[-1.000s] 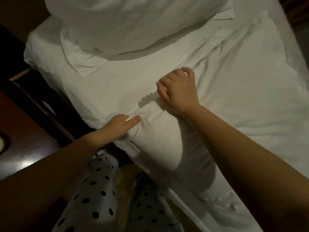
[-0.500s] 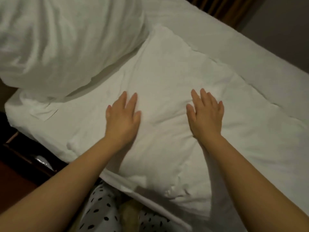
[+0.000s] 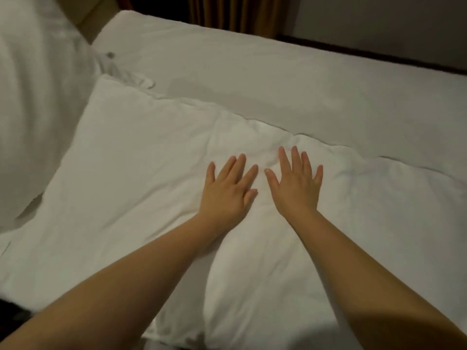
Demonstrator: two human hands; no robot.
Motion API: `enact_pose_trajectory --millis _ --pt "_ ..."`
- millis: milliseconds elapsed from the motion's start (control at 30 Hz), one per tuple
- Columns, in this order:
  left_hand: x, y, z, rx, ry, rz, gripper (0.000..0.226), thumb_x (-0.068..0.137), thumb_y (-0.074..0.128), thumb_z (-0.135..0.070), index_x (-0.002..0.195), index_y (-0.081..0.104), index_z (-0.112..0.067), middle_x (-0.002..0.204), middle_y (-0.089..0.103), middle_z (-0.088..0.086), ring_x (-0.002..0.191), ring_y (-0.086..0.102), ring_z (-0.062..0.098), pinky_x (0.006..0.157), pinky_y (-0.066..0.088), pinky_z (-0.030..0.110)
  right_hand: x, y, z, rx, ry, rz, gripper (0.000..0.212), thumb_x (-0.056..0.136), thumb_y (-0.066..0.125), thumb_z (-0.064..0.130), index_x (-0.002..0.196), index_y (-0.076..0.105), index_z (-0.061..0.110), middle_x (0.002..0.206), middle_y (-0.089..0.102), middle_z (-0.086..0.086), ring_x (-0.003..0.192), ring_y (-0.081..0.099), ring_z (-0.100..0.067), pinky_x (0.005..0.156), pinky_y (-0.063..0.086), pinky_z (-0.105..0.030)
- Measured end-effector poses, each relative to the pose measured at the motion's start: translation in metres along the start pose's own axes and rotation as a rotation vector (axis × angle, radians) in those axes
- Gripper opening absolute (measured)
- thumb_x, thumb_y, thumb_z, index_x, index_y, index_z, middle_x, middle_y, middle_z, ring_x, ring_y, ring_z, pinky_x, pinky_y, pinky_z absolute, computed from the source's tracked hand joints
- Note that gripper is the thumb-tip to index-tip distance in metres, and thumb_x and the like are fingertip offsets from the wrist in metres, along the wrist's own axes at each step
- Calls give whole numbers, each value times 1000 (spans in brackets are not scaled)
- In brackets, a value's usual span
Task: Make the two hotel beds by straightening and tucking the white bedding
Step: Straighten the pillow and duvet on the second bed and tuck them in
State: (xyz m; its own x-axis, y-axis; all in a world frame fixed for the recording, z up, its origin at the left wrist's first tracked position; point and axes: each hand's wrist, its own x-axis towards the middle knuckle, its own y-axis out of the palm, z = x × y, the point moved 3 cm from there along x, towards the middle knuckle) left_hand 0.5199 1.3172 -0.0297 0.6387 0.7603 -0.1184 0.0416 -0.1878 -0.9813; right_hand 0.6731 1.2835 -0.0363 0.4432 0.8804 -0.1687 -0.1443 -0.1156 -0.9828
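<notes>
A white folded duvet [image 3: 131, 188] lies across the near half of the bed, its far edge running from upper left to right. Beyond it stretches the flat white sheet [image 3: 265, 79] of the mattress. Both hands lie flat on the duvet, side by side near its far edge. My left hand [image 3: 228, 192] has its fingers straight and spread. My right hand [image 3: 295, 185] lies palm down, thumb close to the left hand's index finger. A large white pillow [image 3: 35, 117] fills the left side.
Brown curtains [image 3: 232, 13] hang behind the bed's far side. A grey wall [image 3: 379, 21] rises at the upper right above a dark strip along the mattress edge. A dark gap shows at the bottom left corner beside the bed.
A second ago my hands gripped the bedding at the bed's near edge. They then opened flat on the duvet, slid farther across it and drew close together.
</notes>
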Motion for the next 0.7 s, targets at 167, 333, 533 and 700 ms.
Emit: enact_pose_trajectory --millis 167,333,533,700 --pt "74 22 4 100 45 22 60 96 9 -47 151 16 -25 159 11 4 147 7 21 114 0 46 45 30 -1 86 82 -15 62 98 15 56 153 2 29 162 0 1 148 -2 -20 117 -4 -47" --pt "140 67 2 130 143 122 56 100 13 -38 152 6 -19 160 2 -1 147 -4 15 116 -6 43 97 78 -1 118 204 68 59 101 15 48 153 0 26 162 0 -3 148 -2 -20 118 -5 -43" --pt "182 153 14 119 97 248 58 101 18 -33 152 0 -12 160 -3 2 146 -8 14 114 -13 36 142 151 0 -17 186 179 58 103 13 40 153 -4 17 161 -4 -3 148 -6 -18 116 -12 -40" --pt "206 183 22 76 87 250 56 102 21 -30 152 6 -12 160 4 1 147 -2 13 116 -7 36 169 176 -4 -58 140 204 56 103 14 37 154 1 16 162 1 -1 148 -2 -17 117 -9 -41"
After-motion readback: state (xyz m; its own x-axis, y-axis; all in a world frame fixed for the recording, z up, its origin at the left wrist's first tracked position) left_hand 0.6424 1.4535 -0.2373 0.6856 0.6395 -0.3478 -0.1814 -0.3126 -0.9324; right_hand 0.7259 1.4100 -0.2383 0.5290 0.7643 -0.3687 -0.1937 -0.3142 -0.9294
